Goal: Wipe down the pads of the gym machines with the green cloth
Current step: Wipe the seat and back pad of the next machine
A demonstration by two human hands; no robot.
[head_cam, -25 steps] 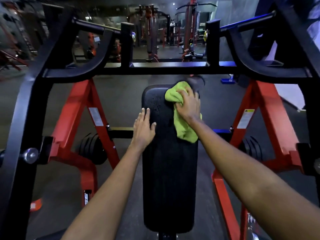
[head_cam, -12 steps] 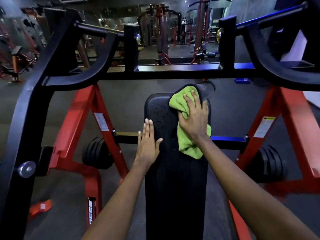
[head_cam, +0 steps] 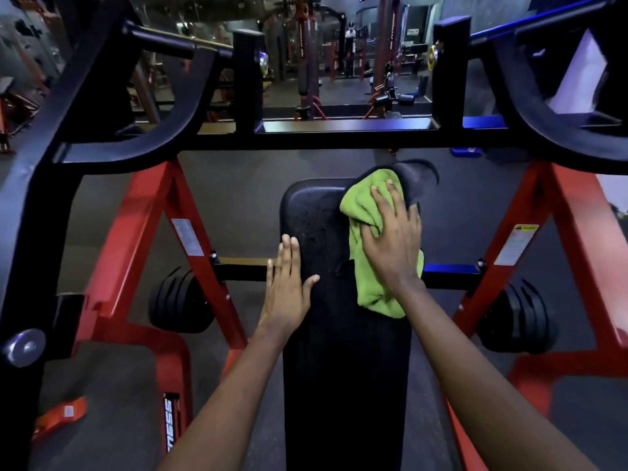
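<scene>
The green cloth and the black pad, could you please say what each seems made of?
Green cloth: soft, matte, likely microfibre or terry; it bunches in fuzzy folds. Black pad: probably vinyl-covered padding, with a faint sheen, rounded corners and droplet-like specks on top.

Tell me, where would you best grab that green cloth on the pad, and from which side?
Probably the bunched middle of the green cloth, from above. It lies crumpled on the black pad, so its folds stand up for a grip to close on. The right hand presses flat there; the loose tail nearer the person would only trail.
</scene>
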